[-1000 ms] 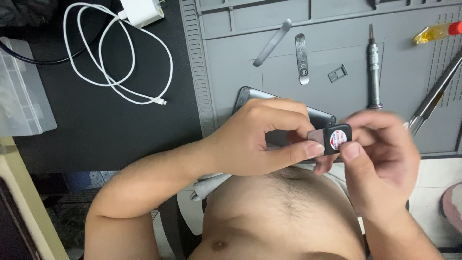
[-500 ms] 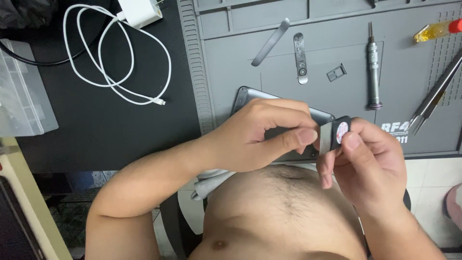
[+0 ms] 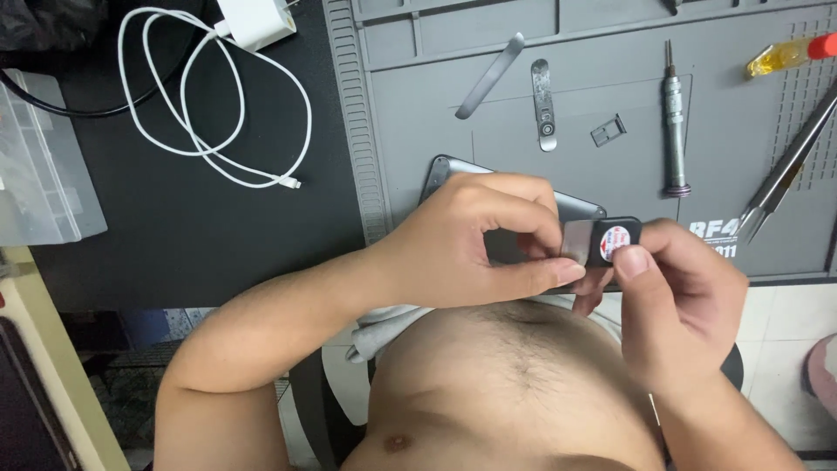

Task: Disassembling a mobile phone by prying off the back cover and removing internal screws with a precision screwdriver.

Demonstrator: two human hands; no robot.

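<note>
Cable [image 3: 209,131] left of mat [image 3: 418,113]; screwdriver [image 3: 673,122], tweezers [image 3: 785,170] on mat.

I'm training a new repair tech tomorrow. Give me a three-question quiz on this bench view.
1. True or false: the screwdriver lies on the grey work mat.
2. Which hand's thumb presses the face of the small black part? A) left hand B) right hand
3. Fill in: the white cable lies coiled on the ____ side of the mat.

Key: 1 true; 2 B; 3 left
</note>
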